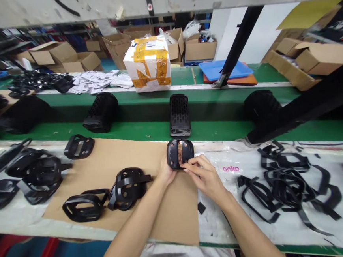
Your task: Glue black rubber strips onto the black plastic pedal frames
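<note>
Over the cardboard sheet, my left hand grips a black plastic frame from below and behind. The frame is rounded, with small round holes and a central opening through which fingers show. My right hand is closed with its fingertips at the frame's lower right edge; anything small between them is hidden. To the left, a similar frame with a strap and another black frame rest on the cardboard. One more black frame lies at the sheet's far left corner.
Black straps lie tangled at right; more black frames are piled at left. Black perforated housings stand on the green conveyor. Beyond are a taped white box and blue tray. A black post rises at right.
</note>
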The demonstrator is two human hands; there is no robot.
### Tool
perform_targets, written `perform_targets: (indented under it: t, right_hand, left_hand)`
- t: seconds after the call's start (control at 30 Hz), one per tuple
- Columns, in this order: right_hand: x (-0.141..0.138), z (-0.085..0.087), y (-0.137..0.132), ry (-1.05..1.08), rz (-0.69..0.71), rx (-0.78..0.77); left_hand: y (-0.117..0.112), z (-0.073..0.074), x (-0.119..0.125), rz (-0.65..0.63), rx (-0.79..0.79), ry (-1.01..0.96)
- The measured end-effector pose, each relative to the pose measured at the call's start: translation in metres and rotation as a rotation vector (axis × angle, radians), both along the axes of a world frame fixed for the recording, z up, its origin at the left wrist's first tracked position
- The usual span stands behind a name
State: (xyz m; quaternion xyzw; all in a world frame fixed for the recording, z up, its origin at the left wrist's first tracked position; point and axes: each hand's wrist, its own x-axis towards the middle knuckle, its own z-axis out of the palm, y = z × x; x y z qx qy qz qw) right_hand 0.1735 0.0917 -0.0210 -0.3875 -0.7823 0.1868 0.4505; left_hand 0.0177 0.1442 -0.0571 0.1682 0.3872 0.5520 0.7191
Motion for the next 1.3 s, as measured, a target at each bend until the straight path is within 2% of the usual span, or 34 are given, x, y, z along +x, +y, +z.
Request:
perform_targets:
  t: [0.1, 0.2, 0.27, 0.4, 0.57, 0.6, 0.67, 0.77, 0.87, 1.0, 1.3]
  right_hand:
    - [0.003, 0.0, 0.0, -0.037, 0.023, -0.03]
    - [0.005, 0.001, 0.0, -0.091, 0.03, -0.053]
    - [0.004, 0.002, -0.001, -0.102, 0.043, -0.072]
    - [0.003, 0.001, 0.0, 0.065, 0.029, -0.13]
    - [0.007, -0.012, 0.006, 0.308, -0.291, -0.1]
    - [0.007, -0.014, 0.007, 0.341, -0.297, -0.105]
    - [0.007, -0.018, 0.008, 0.386, -0.205, -0.158]
    - [0.005, -0.018, 0.006, 0.331, -0.098, -0.227]
    - [0.005, -0.014, 0.005, 0.253, -0.154, -0.223]
    - [0.006, -0.009, 0.005, 0.239, -0.189, -0.145]
    - [0.005, -0.006, 0.003, 0.17, -0.238, -0.077]
  left_hand:
    - [0.003, 0.005, -0.003, 0.004, 0.017, 0.036]
    - [0.004, 0.014, -0.006, -0.161, 0.049, -0.001]
    - [0.004, 0.02, -0.007, -0.219, 0.088, -0.021]
    - [-0.001, 0.024, -0.003, -0.16, 0.145, 0.076]
    - [-0.005, 0.022, 0.002, -0.076, 0.13, 0.167]
    - [-0.007, 0.022, 0.003, -0.077, 0.144, 0.197]
    - [-0.01, 0.023, 0.005, -0.116, 0.183, 0.245]
    - [-0.015, 0.024, 0.008, -0.195, 0.259, 0.272]
    - [-0.018, 0.028, 0.009, -0.226, 0.326, 0.262]
    - [-0.016, 0.035, 0.006, -0.254, 0.33, 0.277]
    - [-0.019, 0.037, 0.009, -0.198, 0.336, 0.33]
